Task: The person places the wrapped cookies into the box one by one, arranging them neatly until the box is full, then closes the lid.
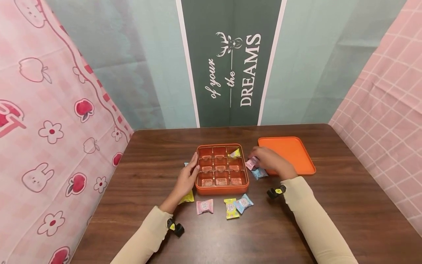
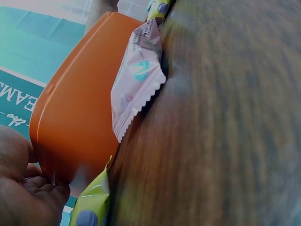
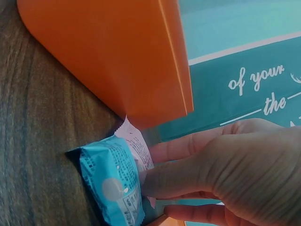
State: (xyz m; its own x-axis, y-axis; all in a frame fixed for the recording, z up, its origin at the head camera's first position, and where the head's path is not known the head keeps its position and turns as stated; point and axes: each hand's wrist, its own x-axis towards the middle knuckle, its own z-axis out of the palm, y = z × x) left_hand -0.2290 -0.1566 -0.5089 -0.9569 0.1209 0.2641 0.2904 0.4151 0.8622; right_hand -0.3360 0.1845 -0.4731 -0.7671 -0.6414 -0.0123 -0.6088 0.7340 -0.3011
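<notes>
An orange box (image 1: 222, 190) with a grid of small compartments stands on the table. My left hand (image 1: 186, 180) rests against its left side, also seen in the left wrist view (image 2: 33, 190). A yellow wrapped candy (image 1: 234, 153) lies in the far right compartment. Right of the box, my right hand (image 1: 268, 160) pinches a pink wrapped candy (image 1: 251, 163) between thumb and fingers. In the right wrist view, that pink candy (image 3: 137, 147) is partly hidden behind a blue wrapped candy (image 3: 113, 181), which lies on the table.
An orange lid (image 1: 290, 152) lies behind the right hand. In front of the box are a pink candy (image 1: 205, 206), a yellow candy (image 1: 232, 209) and a blue candy (image 1: 243, 204). Another yellow candy (image 1: 188, 198) lies partly hidden by the left arm. Curtains border the table (image 1: 263, 234).
</notes>
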